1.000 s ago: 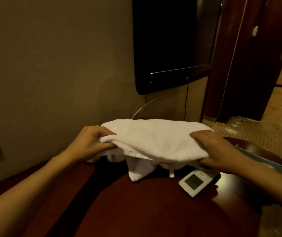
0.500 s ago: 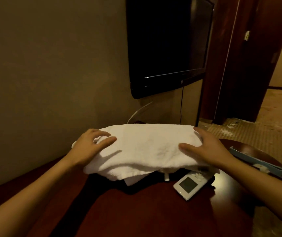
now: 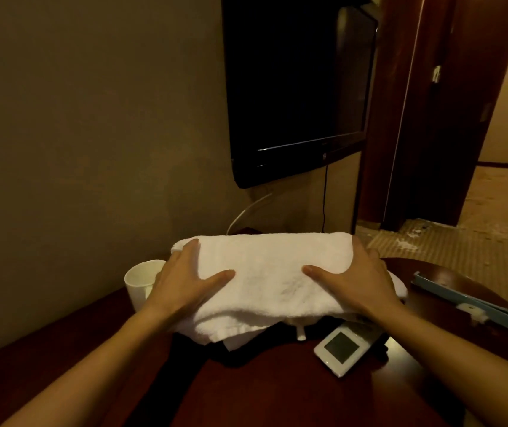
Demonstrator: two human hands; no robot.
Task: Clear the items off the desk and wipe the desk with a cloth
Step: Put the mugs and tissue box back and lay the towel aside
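The white cloth [image 3: 271, 272] lies folded on the far part of the dark red desk [image 3: 262, 392], near the wall, and it rests on top of something dark that the picture does not show clearly. Its long axis runs from left to right, across the view of the person, so one short end points to each arm.

The left hand [image 3: 185, 278] lies flat on the left end of the cloth, and the right hand [image 3: 357, 278] lies flat on the right end. The fingers of both hands are straight and spread; they press on the cloth and do not curl around it. The two thumbs point toward each other over the middle of the cloth. Each hand is equally near to its own end, so no hand has an advantage.

Around the cloth, some items are not yet cleared. A white cup [image 3: 142, 282] stands just beside the left hand, partly behind it. A small white device with a screen [image 3: 343, 349] lies in front of the right end of the cloth, partly under it. A long blue box [image 3: 462, 300] lies well apart to the right.

It seems that the wiping cannot start properly yet, because these items block the way to both sides.
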